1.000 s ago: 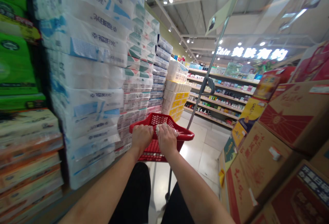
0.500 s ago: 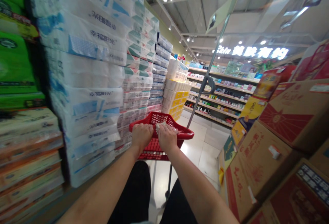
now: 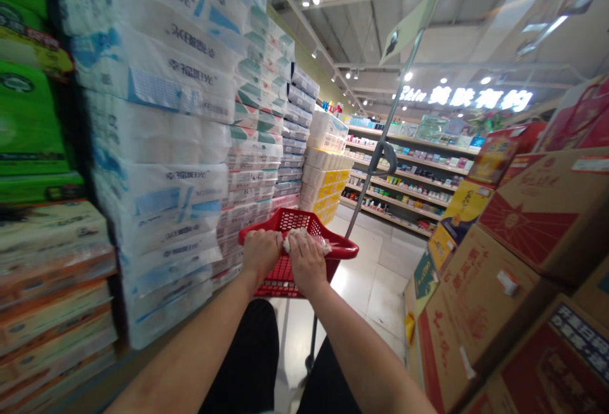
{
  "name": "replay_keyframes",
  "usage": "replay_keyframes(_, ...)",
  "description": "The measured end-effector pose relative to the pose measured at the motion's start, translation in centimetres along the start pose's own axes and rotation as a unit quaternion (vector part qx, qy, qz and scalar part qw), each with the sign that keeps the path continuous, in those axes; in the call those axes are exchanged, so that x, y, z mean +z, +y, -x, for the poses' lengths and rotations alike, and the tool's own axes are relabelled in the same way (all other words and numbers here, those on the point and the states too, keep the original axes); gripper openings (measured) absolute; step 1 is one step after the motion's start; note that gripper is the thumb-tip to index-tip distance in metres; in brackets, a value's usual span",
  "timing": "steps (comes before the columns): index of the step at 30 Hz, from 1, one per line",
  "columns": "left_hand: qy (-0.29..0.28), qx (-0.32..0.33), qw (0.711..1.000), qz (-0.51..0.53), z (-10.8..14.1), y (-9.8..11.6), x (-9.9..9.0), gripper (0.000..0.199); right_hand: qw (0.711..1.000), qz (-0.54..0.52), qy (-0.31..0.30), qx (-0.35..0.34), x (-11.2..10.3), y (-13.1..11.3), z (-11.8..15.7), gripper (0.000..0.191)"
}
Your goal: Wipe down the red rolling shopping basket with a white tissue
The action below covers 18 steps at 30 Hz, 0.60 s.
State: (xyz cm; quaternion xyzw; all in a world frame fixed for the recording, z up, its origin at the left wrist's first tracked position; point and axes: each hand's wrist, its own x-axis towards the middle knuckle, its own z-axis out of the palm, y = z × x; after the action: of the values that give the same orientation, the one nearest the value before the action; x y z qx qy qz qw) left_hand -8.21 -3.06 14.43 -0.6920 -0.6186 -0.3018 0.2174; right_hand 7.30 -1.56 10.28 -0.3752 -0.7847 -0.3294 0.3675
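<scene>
Shifted left: cloth (image 3: 287, 246), under right hand (image 3: 308, 260), covering basket rim (image 3: 344, 251) nearer left hand (image 3: 259, 254). I log right grip clamped over cloth, left grip clamped on basket rim.

the person's hands (image 3: 261, 257) and forearms (image 3: 202, 341) are bare, and the legwear (image 3: 252, 350) is plain black.

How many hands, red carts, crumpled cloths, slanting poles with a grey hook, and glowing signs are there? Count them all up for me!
Hands: 2, the left hand and the right hand
Red cart: 1
Crumpled cloth: 1
Slanting pole with a grey hook: 1
Glowing sign: 1
Total: 6
</scene>
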Motion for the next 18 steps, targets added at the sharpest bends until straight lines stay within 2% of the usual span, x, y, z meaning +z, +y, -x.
replay_keyframes(4, -0.012, 0.006, 1.0, 0.009, -0.1, -0.1, 0.0, 0.043, 0.998, -0.023, -0.032, 0.043, -0.7, 0.2, -2.1, 0.031)
replay_keyframes(7, -0.015, 0.001, 1.0, 0.019, -0.1, -0.1, -0.1, 0.043, 0.997, -0.027, -0.035, 0.063, -0.9, 0.0, -2.6, 0.028)
replay_keyframes(14, -0.009, 0.004, 1.0, 0.002, 0.1, 0.0, -0.4, 0.043, 1.0, -0.001, -0.002, 0.002, -0.1, -0.4, 0.5, 0.048)
replay_keyframes(18, -0.001, 0.002, 1.0, -0.005, 0.0, 0.0, -0.2, 0.045, 1.0, -0.009, 0.002, -0.006, -0.1, -0.1, 0.4, 0.046)
